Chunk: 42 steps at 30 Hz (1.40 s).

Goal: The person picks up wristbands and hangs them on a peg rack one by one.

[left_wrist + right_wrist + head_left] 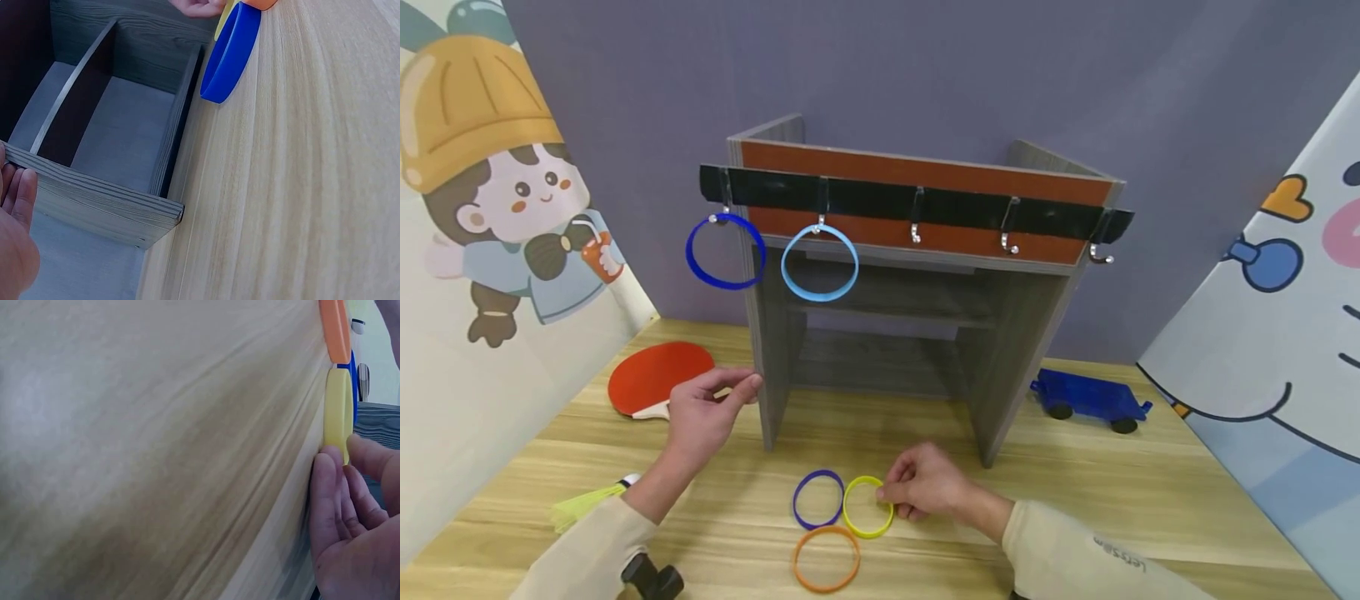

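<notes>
Yellow ring (868,506) on the table (1150,517) is pinched at its edge by my right hand (925,487), while my left hand (703,412) hangs relaxed and empty beside the shelf unit (775,367).

1. I see three rings on the pale wood-grain bench (1075,467): a yellow ring (868,506), a purple-blue ring (817,498) and an orange ring (826,558).
2. A dark blue ring (725,251) and a light blue ring (819,262) hang on a black hook rail (880,198).
3. The rack (1007,350) is grey wood grain with a reddish-brown front band.
4. A red paddle (658,377) and a blue toy cart (1090,397) lie against a grey-violet wall (925,67).
</notes>
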Each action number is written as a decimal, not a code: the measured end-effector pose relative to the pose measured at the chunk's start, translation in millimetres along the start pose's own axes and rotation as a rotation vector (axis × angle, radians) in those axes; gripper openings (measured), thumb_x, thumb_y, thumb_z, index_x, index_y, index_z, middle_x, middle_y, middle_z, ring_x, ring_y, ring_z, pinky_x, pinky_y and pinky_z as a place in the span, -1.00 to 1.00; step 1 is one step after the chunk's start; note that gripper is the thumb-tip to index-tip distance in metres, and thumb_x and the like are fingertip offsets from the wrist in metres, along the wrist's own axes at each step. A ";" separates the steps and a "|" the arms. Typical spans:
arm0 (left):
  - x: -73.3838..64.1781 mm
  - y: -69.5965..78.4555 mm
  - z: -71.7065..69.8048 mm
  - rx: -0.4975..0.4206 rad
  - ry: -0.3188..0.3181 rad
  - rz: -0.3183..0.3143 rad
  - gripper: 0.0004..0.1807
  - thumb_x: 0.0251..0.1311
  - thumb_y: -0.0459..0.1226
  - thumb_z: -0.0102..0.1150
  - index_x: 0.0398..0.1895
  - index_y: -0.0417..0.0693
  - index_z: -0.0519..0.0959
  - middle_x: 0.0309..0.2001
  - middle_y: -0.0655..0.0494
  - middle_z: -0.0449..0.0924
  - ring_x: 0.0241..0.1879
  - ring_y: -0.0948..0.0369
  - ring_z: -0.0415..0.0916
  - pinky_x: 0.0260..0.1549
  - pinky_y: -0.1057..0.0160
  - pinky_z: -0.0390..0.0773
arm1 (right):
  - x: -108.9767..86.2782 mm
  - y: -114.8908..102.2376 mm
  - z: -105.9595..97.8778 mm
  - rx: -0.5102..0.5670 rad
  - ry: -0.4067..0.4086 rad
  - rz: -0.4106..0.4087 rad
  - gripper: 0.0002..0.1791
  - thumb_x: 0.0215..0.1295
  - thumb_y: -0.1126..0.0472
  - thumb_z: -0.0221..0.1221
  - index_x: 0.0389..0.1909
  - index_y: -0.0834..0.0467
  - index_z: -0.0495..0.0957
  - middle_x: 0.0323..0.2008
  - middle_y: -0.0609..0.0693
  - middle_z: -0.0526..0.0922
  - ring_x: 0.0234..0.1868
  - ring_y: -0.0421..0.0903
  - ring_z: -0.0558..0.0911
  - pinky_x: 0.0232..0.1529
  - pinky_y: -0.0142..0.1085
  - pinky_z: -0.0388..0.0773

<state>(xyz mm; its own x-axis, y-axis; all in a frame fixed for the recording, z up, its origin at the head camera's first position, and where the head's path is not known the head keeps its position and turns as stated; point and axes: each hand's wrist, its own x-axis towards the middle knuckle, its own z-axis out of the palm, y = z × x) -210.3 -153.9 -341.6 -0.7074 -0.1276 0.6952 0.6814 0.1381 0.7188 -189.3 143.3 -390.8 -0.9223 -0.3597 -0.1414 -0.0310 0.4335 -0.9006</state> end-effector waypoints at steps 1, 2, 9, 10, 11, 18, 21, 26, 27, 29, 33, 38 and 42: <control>0.2 -0.1 0.2 0.001 0.000 -0.001 -0.89 -0.04 -0.72 0.21 -0.39 -0.56 0.59 -0.44 -0.19 0.64 -0.55 0.18 0.63 -0.48 0.34 0.65 | 0.3 0.0 0.1 -0.001 0.000 0.002 -0.80 0.02 0.32 0.39 -0.48 0.26 0.53 -0.66 0.06 0.54 -0.70 -0.17 0.54 -0.69 -0.33 0.58; 0.2 -0.2 0.3 0.001 0.001 -0.003 -0.89 -0.04 -0.72 0.21 -0.40 -0.56 0.59 -0.44 -0.19 0.65 -0.56 0.18 0.63 -0.48 0.34 0.65 | 0.5 -0.1 0.2 -0.002 0.000 0.004 -0.81 0.02 0.33 0.38 -0.48 0.26 0.52 -0.65 0.06 0.54 -0.70 -0.17 0.54 -0.69 -0.34 0.58; 0.4 -0.7 0.9 0.000 0.004 -0.011 -0.91 -0.03 -0.71 0.21 -0.40 -0.56 0.59 -0.45 -0.17 0.65 -0.57 0.20 0.62 -0.49 0.34 0.65 | 1.5 -0.3 0.5 0.025 -0.006 0.013 -0.81 0.00 0.41 0.35 -0.44 0.29 0.50 -0.65 0.05 0.53 -0.68 -0.16 0.55 -0.68 -0.32 0.60; 0.5 -0.8 0.9 -0.003 0.004 -0.011 -0.91 -0.02 -0.71 0.21 -0.41 -0.57 0.59 -0.45 -0.17 0.65 -0.57 0.20 0.62 -0.49 0.34 0.65 | 1.4 -0.3 0.3 0.031 -0.008 0.012 -0.81 -0.01 0.43 0.35 -0.42 0.30 0.51 -0.65 0.05 0.53 -0.67 -0.15 0.56 -0.67 -0.30 0.60; 0.5 -0.8 1.0 -0.006 0.004 -0.012 -0.91 -0.02 -0.71 0.21 -0.41 -0.57 0.59 -0.45 -0.17 0.65 -0.57 0.21 0.62 -0.49 0.34 0.65 | 1.1 -0.3 0.2 0.038 -0.010 0.009 -0.81 -0.02 0.44 0.34 -0.41 0.32 0.51 -0.64 0.06 0.53 -0.67 -0.15 0.56 -0.67 -0.29 0.61; 0.5 0.0 1.0 0.002 0.003 -0.015 -0.92 -0.02 -0.70 0.22 -0.40 -0.57 0.59 -0.45 -0.17 0.65 -0.57 0.23 0.62 -0.48 0.35 0.65 | -1.7 2.1 -3.0 0.072 -0.010 -0.011 -0.84 -0.01 0.47 0.31 -0.40 0.36 0.53 -0.64 0.06 0.54 -0.66 -0.14 0.57 -0.64 -0.26 0.63; 0.5 0.3 1.0 0.004 0.002 -0.025 -0.91 -0.02 -0.69 0.22 -0.40 -0.56 0.59 -0.45 -0.17 0.65 -0.56 0.23 0.62 -0.48 0.35 0.65 | -2.4 4.6 -5.3 0.081 -0.005 -0.033 -0.87 -0.01 0.48 0.29 -0.42 0.36 0.55 -0.65 0.06 0.55 -0.66 -0.15 0.57 -0.64 -0.26 0.63; 0.4 -0.2 1.1 0.002 0.002 -0.034 -0.91 -0.02 -0.69 0.22 -0.39 -0.56 0.59 -0.44 -0.13 0.66 -0.55 0.24 0.62 -0.48 0.35 0.65 | -3.8 7.1 -10.8 0.093 0.030 -0.052 -0.89 -0.02 0.49 0.27 -0.43 0.37 0.56 -0.64 0.08 0.56 -0.67 -0.13 0.58 -0.64 -0.26 0.63; 0.5 -0.5 1.2 0.000 0.002 -0.033 -0.91 -0.02 -0.69 0.22 -0.39 -0.56 0.59 -0.44 -0.12 0.66 -0.55 0.23 0.62 -0.48 0.35 0.65 | -4.2 6.9 -12.2 0.094 0.040 -0.053 -0.90 -0.02 0.49 0.26 -0.43 0.37 0.56 -0.63 0.08 0.56 -0.67 -0.13 0.58 -0.64 -0.26 0.63; 0.5 -0.9 1.1 -0.001 0.001 -0.027 -0.91 -0.02 -0.69 0.22 -0.39 -0.56 0.59 -0.44 -0.11 0.66 -0.55 0.23 0.62 -0.47 0.35 0.65 | -5.5 6.0 -15.7 0.092 0.058 -0.049 -0.90 -0.01 0.49 0.26 -0.43 0.38 0.56 -0.62 0.08 0.56 -0.67 -0.12 0.58 -0.63 -0.27 0.63; 0.6 -1.7 0.8 -0.006 -0.002 -0.012 -0.91 -0.02 -0.69 0.22 -0.39 -0.56 0.59 -0.44 -0.13 0.65 -0.54 0.24 0.62 -0.46 0.35 0.65 | -8.7 3.9 -22.7 0.090 0.074 -0.049 -0.89 0.01 0.46 0.28 -0.42 0.37 0.55 -0.61 0.07 0.57 -0.65 -0.09 0.60 -0.63 -0.26 0.63; 0.3 -1.8 0.8 -0.006 -0.002 -0.003 -0.91 -0.02 -0.70 0.21 -0.39 -0.57 0.59 -0.44 -0.16 0.65 -0.53 0.26 0.62 -0.46 0.36 0.65 | -11.2 1.9 -29.8 0.130 0.059 -0.058 -0.87 0.01 0.45 0.30 -0.42 0.37 0.53 -0.59 0.08 0.57 -0.63 -0.08 0.61 -0.59 -0.24 0.64; -0.2 -1.5 1.2 0.000 0.002 -0.016 -0.91 -0.02 -0.70 0.22 -0.39 -0.56 0.59 -0.44 -0.16 0.65 -0.54 0.25 0.62 -0.47 0.36 0.65 | -13.2 0.4 -34.5 0.158 0.037 -0.053 -0.87 0.01 0.47 0.28 -0.44 0.37 0.52 -0.57 0.10 0.56 -0.61 -0.07 0.62 -0.54 -0.23 0.66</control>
<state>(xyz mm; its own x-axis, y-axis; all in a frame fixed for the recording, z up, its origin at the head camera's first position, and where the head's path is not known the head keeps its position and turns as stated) -211.3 -152.9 -342.8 -0.7178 -0.1315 0.6838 0.6702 0.1359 0.7296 -190.4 176.7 -375.2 -0.9347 -0.3465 -0.0788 -0.0222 0.2783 -0.9602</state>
